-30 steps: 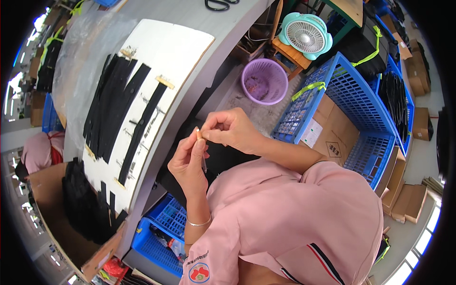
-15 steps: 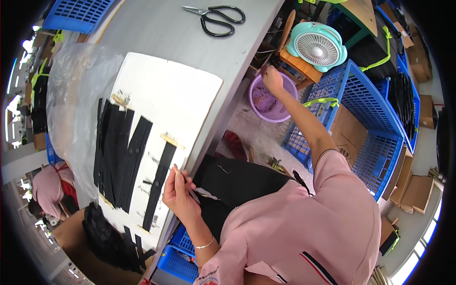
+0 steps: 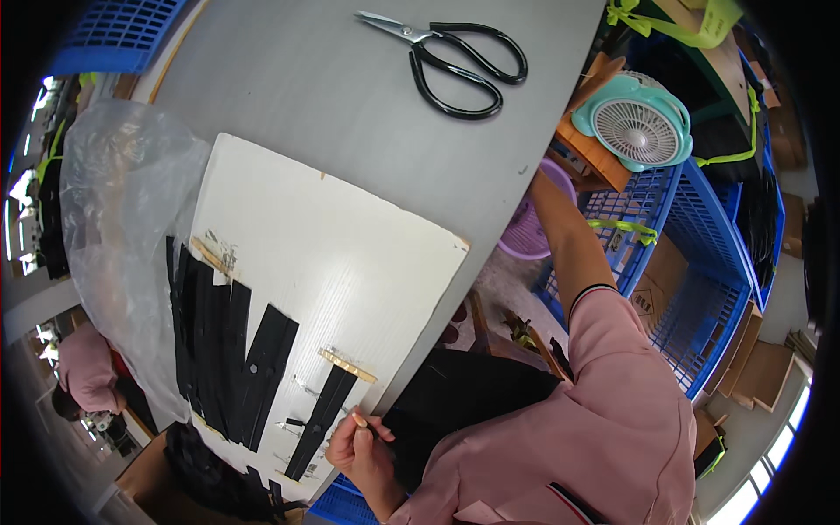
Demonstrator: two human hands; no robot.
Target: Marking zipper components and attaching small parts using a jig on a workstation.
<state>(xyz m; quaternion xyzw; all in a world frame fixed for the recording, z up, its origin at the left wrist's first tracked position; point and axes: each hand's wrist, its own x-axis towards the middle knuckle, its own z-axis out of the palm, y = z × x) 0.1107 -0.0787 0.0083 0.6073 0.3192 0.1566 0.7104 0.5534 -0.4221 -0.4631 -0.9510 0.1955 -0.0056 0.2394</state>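
Observation:
My left hand [image 3: 360,455] is at the near edge of a white board [image 3: 324,227], thumb pressed to the curled fingers in a pinch. Anything between the fingertips is too small to make out. Just beside it lies a single narrow black strip [image 3: 322,422] with round studs, its upper end at a wooden slat [image 3: 347,364]. More black strips [image 3: 210,350] lie side by side farther left, and a wider one [image 3: 269,372] carries a round snap. My right hand [image 3: 541,185] reaches past the table edge over a purple basket [image 3: 525,234]; its fingers are hidden.
Black-handled scissors [image 3: 455,66] lie on the grey table [image 3: 289,70]. Clear plastic sheeting [image 3: 122,227] lies left of the board. A cardboard box [image 3: 149,477] holds black strips. A turquoise fan [image 3: 634,131] and blue crates [image 3: 700,324] stand at the right. Another person [image 3: 87,372] works far left.
The view has shifted, so the board and scissors appear larger and lower. My right hand, visible over the purple basket before, is now largely hidden by the table edge. My left hand keeps its pinch.

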